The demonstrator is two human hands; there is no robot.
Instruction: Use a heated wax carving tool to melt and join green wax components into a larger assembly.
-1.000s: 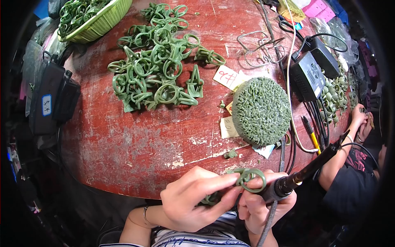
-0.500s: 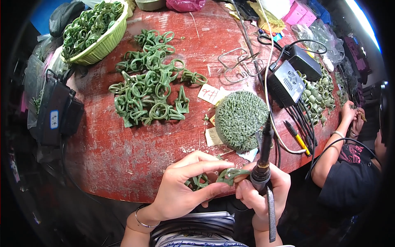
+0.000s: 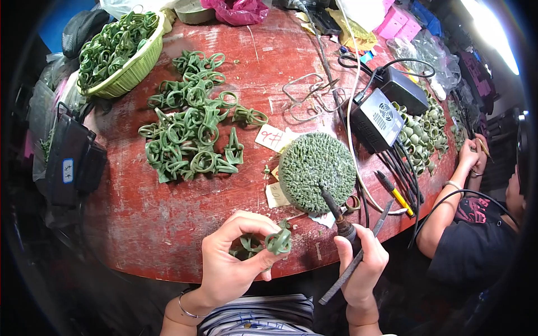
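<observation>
My left hand (image 3: 231, 259) pinches a green wax ring (image 3: 278, 241) between thumb and fingers, with more looped green pieces (image 3: 246, 246) tucked in the palm. In my right hand (image 3: 367, 262) is a soldering iron (image 3: 344, 225) with a dark shaft, along with a long, flat grey file (image 3: 348, 275) that slants across the fingers. The iron's tip points up and left, over the front part of a round, rough-topped green block (image 3: 316, 167); whether it touches cannot be made out. A heap of similar green rings (image 3: 193, 131) lies on the red table to the left.
A yellow-green basket (image 3: 130, 68) of green pieces stands back left. Black power boxes (image 3: 376, 120) with cables, a yellow-black pen-like tool (image 3: 397, 195) and small green rings (image 3: 423, 134) lie right. Bent wire (image 3: 305, 103) lies behind the block. A co-worker (image 3: 468, 224) sits at right.
My right hand has moved away from the left, and the iron's tip has swung from pointing up to over the green block. The left hand, turned slightly, keeps the ring. The view has shifted a little.
</observation>
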